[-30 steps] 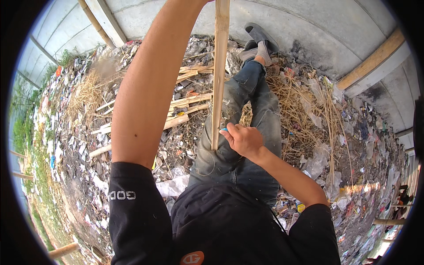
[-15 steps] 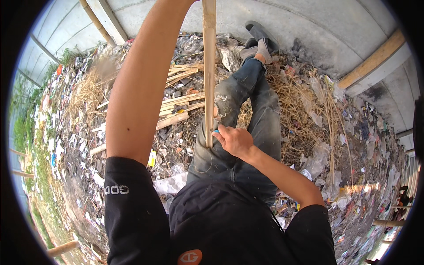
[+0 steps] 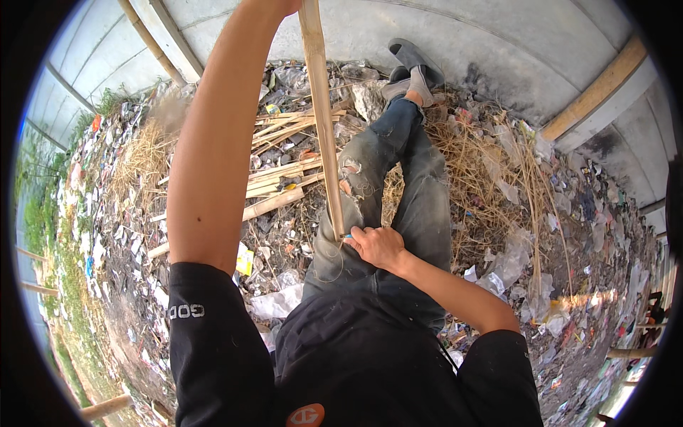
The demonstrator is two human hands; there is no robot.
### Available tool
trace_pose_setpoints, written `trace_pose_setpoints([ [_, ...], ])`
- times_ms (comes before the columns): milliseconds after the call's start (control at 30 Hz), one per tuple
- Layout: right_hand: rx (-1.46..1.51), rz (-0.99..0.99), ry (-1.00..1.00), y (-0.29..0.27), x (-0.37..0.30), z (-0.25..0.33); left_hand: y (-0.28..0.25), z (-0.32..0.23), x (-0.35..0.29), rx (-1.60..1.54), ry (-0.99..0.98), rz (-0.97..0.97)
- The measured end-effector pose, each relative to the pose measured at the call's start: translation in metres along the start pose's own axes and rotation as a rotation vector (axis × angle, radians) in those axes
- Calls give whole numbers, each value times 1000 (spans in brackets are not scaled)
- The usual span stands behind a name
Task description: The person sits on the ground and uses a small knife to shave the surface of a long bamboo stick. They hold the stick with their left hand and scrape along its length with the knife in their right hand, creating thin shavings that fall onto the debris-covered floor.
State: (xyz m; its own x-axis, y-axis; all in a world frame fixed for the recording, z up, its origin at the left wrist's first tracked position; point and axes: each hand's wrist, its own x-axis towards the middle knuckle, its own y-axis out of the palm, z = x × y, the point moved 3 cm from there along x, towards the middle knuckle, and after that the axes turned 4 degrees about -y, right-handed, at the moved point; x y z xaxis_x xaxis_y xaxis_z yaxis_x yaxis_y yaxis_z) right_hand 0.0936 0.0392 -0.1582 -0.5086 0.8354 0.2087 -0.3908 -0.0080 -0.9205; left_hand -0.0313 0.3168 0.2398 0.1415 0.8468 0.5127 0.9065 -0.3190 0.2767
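A long, pale bamboo strip (image 3: 319, 92) slants from the top edge of the view down to my left thigh, where its lower end rests on the jeans (image 3: 420, 228). My left hand (image 3: 290, 6) closes round the strip high up, its fingers mostly cut off by the frame's edge. Low on the strip, my right hand (image 3: 377, 246) is closed with thumb and forefinger round a small blue-handled tool (image 3: 347, 237). That tool touches the strip near its lower end; my fingers hide most of it, so its kind cannot be made out.
Several cut bamboo strips (image 3: 284, 173) lie on littered ground left of my legs. Dry straw (image 3: 477, 178) and plastic scraps (image 3: 512, 267) spread to the right. A grey panel wall (image 3: 484, 43) with a bamboo post (image 3: 597, 89) stands beyond my feet.
My right hand has slid down along the strip to near its lower end. The strip's upper part and my left hand have tilted to the left.
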Motion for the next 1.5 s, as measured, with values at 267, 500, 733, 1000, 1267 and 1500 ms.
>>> trace_pose_setpoints([
  [267, 120, 262, 53, -11, 3, -7, -1, 4, 10, 36, 14, -1],
  [500, 341, 501, 96, -41, 10, -20, -20, 10, 15, -11, -11, -55],
  [733, 956, 398, 175, -33, 5, -40, -41, -34, 18, 47, 83, -54],
  [1000, 1058, -333, 503, -64, 8, -103, -24, -17, 10, 157, 57, -150],
  [1267, 158, -82, 62, -61, 12, -18, -15, -7, 12, 147, 76, -109],
  [1500, 61, 7, 38, -17, 10, -9, -19, -10, 15, 124, 61, -68],
])
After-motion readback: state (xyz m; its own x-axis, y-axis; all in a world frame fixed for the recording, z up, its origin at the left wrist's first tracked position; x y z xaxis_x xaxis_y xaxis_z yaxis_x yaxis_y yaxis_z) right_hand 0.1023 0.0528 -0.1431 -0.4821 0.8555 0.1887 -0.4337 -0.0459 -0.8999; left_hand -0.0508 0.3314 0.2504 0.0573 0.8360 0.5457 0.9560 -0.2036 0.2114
